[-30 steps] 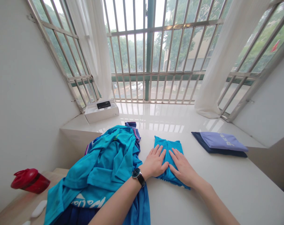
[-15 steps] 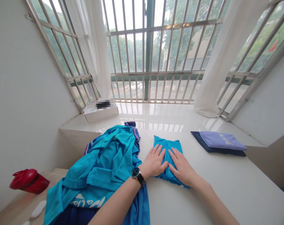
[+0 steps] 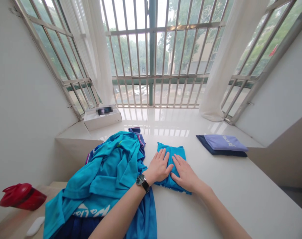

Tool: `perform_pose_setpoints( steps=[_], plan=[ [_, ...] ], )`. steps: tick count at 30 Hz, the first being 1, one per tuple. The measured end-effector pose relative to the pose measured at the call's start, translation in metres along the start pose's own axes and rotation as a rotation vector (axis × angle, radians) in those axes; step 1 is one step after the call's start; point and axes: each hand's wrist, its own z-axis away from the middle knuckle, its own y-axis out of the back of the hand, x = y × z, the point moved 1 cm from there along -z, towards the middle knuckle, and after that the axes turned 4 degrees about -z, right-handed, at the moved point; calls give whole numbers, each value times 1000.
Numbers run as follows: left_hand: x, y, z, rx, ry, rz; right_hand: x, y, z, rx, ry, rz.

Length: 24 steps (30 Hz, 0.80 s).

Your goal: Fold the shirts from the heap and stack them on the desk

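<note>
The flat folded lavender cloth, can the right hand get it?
Probably yes: the right hand lies on folded bright-blue fabric, only smooth white surface separates that from the dark navy cloth, and the folded lavender cloth lies on top.

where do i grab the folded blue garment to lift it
Slide under the left and right edges of the folded blue garment, coming from both sides: likely best, since it lies flat and roughly rectangular on the white surface, and support beneath should keep the folds together.

hands [image 3: 159, 167] flat on fld blue garment [image 3: 167, 181] | clothes pile [image 3: 116, 169] L | boxed item [image 3: 105, 110] unclr
</note>
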Motion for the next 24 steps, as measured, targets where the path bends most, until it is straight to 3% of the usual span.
perform_pose_setpoints(
  steps=[6,11,14,21,24],
  plan=[
    [8,8,9,-57,-69,-27,16,13,-6,131,28,-44],
    [19,2,5,30,-52,-47,16,0,-12,9,-26,92],
    [19,-8,1,9,-61,-29,16,-6,-13,-39,-30,129],
    [13,-11,-3,-43,-133,21,22,-8,-12,50,8,87],
    [10,-4,-6,-34,-93,140,19,-4,-11,43,28,73]
  ],
)
